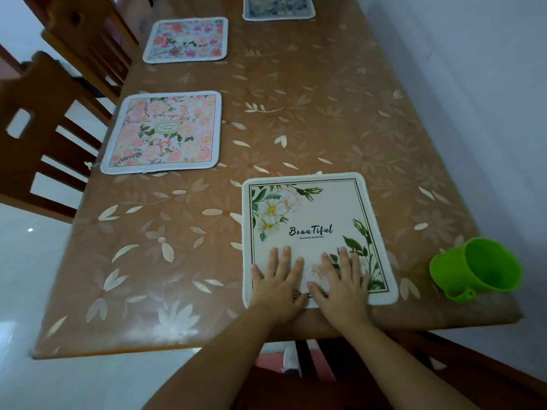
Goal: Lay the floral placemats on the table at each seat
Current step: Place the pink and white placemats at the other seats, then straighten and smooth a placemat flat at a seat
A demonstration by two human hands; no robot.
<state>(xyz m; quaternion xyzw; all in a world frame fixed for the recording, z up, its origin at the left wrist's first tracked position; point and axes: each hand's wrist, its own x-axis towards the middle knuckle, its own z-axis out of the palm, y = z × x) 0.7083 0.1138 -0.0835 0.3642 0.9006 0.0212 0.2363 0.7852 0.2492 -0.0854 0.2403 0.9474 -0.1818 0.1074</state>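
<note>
Hands first: both lie flat, palms down, fingers spread, on the near end of the cream placemat (313, 229) that carries the word "Beautiful" between white flowers and green leaves. The left hand (279, 284) covers its near left corner, the right hand (340, 287) rests just beside it toward the middle, thumbs almost touching, neither one pinching or lifting anything. That cream placemat sits flat on the table (177, 261), its near edge close to the table's near edge, directly in front of the person. Just right of it, apart from its border, a green plastic cup (476, 269) lies tipped on its side with its mouth turned up and away, the handle toward the near edge. Under the table edge, below the forearms, the dark top of a chair (310, 359) shows.

The table wears a brown glossy cover printed with pale petals and daisies. Beyond the cream placemat and to its left, a pink floral placemat (162, 133) lies flat along the table's left side, next to a wooden chair (44, 128) with a slatted back. Farther still on the same side is a second floral placemat (186, 39) with brighter red and pink blooms, another wooden chair (88, 34) beside it. Farthest off, straight beyond the cream one, a bluish-grey placemat (278, 7) lies at the table's far end, cut off by the top of the view.
</note>
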